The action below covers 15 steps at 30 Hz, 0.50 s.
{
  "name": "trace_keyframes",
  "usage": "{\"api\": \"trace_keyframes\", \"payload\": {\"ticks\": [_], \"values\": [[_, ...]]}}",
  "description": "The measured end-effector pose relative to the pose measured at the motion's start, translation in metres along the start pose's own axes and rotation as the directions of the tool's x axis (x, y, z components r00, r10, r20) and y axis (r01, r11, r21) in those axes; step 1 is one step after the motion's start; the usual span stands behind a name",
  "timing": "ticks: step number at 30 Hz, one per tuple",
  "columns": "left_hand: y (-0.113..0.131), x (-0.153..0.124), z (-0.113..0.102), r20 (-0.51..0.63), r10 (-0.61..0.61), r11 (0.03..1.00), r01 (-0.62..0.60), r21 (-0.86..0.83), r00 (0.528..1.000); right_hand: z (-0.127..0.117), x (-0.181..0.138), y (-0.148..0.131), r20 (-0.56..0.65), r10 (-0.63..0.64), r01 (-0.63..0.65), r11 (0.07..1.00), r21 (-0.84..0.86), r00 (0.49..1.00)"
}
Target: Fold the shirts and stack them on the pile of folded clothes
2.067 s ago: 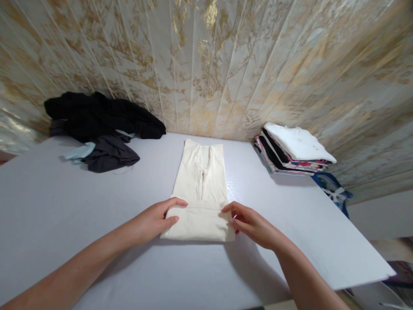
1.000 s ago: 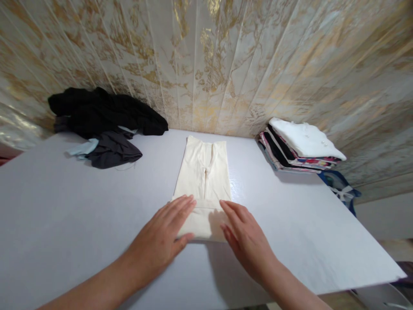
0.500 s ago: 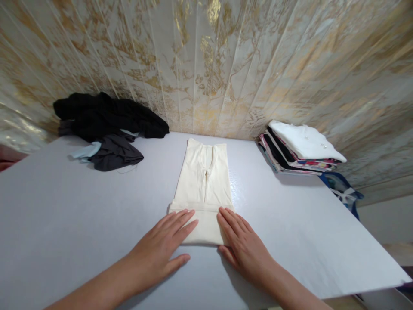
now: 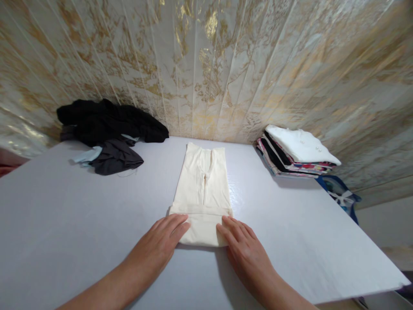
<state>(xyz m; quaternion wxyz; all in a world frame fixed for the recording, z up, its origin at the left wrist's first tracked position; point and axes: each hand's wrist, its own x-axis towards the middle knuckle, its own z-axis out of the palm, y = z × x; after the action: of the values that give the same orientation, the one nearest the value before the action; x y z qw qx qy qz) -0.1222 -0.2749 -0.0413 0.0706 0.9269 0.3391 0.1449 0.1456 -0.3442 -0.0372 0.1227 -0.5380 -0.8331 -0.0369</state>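
Note:
A cream garment (image 4: pixel 201 183) lies in a long folded strip on the white table, its near end turned back into a flat panel. A seamed slit runs down its middle. My left hand (image 4: pixel 163 237) is at the panel's left side, fingers over the top of the cloth and thumb out of sight at the near edge. On the other side my right hand (image 4: pixel 243 241) grips the right edge in the same way, its fingertips on the cloth and its thumb hidden.
The white table (image 4: pixel 97 215) meets a gold-patterned curtain (image 4: pixel 206 77) at the back. Crumpled black clothes (image 4: pixel 112 120) and a dark grey cloth (image 4: pixel 118 157) lie at the back left. A stack of folded clothes (image 4: pixel 300 148) stands back right, beside a blue bag (image 4: pixel 342 193).
Both hands have gone from lying flat on the panel with thumbs showing to holding its sides, thumbs now hidden. The left hand has shifted slightly left. The garment's fold looks the same.

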Motion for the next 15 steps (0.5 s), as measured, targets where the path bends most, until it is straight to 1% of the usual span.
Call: {"api": "trace_keyframes", "payload": {"ticks": [4,7,11,15], "values": [[-0.004,-0.002,0.001,-0.044,0.028,1.000,-0.029,-0.006,0.999,-0.001,0.002,0.001,-0.017,0.020,-0.020,1.000,0.018,1.000],[-0.002,-0.002,-0.002,-0.067,0.024,0.999,-0.025,-0.020,0.997,-0.002,0.006,0.005,-0.025,0.058,-0.056,0.996,0.068,0.998],[-0.001,-0.002,-0.006,-0.057,0.017,0.999,-0.019,-0.042,0.998,-0.009,0.012,0.015,0.005,0.090,-0.089,0.972,0.217,0.996],[-0.006,-0.001,-0.004,-0.085,-0.007,0.997,0.000,-0.081,0.996,-0.025,0.014,0.023,0.104,0.118,-0.152,0.892,0.426,0.988]]}}
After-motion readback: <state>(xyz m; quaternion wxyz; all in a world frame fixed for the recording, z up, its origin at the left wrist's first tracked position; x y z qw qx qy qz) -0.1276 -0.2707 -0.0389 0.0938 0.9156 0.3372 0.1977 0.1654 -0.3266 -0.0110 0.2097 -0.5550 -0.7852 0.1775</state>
